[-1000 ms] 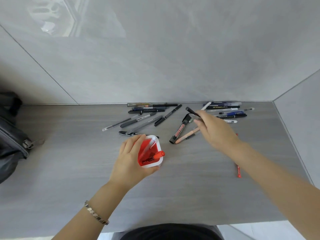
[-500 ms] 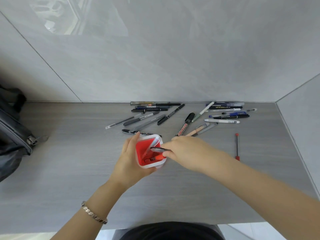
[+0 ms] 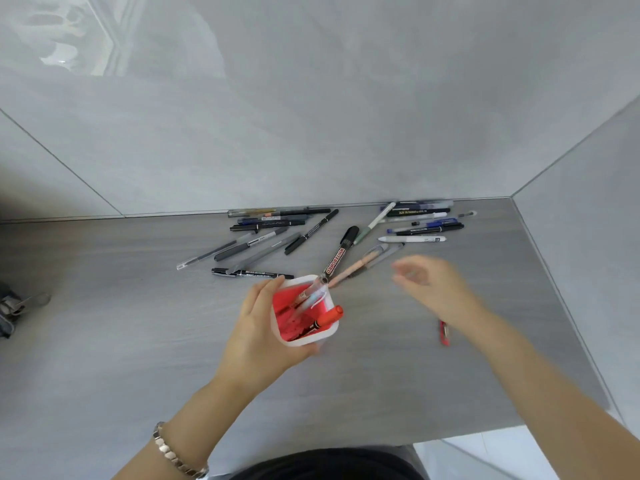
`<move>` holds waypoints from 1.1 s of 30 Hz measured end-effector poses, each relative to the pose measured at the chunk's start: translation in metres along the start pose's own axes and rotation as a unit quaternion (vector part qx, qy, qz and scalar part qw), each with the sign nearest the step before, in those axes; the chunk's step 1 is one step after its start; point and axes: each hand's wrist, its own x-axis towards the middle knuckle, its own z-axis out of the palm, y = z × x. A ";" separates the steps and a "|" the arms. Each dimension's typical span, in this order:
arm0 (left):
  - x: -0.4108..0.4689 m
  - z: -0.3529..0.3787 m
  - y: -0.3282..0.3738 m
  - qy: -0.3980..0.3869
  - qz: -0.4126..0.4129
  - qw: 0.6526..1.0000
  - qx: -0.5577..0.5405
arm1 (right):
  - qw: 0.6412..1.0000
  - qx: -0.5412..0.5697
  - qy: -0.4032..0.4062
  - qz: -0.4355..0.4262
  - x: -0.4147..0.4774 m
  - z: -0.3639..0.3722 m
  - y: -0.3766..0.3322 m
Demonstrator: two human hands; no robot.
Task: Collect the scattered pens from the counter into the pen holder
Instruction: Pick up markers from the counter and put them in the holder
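1. My left hand (image 3: pixel 258 327) grips the white pen holder (image 3: pixel 300 342) mid-counter (image 3: pixel 138 341); a red-capped marker (image 3: pixel 329 315) and a clear pen (image 3: pixel 311 295) lean inside.
2. A red pen (image 3: pixel 444 332) lies beside my right wrist.
3. My right hand (image 3: pixel 433 285), blurred, hovers right of the holder, fingers loose, holding nothing.
4. Farther off lie a whiteboard marker (image 3: pixel 341 252) and scattered pens (image 3: pixel 268 226).

On the counter (image 3: pixel 138 323), pen holder (image 3: pixel 306 342) in front, scattered pens (image 3: pixel 337 256) behind it.
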 end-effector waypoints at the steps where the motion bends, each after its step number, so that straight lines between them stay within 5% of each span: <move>1: 0.001 0.001 0.001 -0.001 0.000 1.000 0.002 | 0.997 -0.010 0.049 0.063 0.006 -0.004 0.025; 4: 0.005 0.004 0.005 -0.008 -0.001 1.000 0.014 | 0.966 -0.063 0.111 0.226 0.019 -0.008 0.084; 7: 0.006 0.005 0.009 -0.006 -0.005 1.000 0.019 | 0.959 -0.077 0.086 0.261 0.019 -0.002 0.098; 13: 0.004 0.001 0.007 0.007 -0.013 0.999 0.031 | 0.980 -0.120 0.031 0.155 0.017 0.021 0.078; 20: 0.001 -0.002 0.003 0.028 -0.025 0.999 0.027 | 0.992 0.107 0.009 0.061 0.029 0.023 0.046; 27: -0.001 -0.002 0.000 0.033 -0.031 0.999 0.026 | 0.988 -0.136 0.074 0.019 0.031 0.018 0.019; 30: -0.001 -0.002 -0.002 0.030 -0.032 0.999 0.028 | 0.991 0.056 0.071 0.101 0.047 0.021 0.015; 33: -0.002 -0.002 -0.004 0.031 -0.035 0.998 0.033 | 0.955 0.171 0.099 0.222 0.070 0.032 0.026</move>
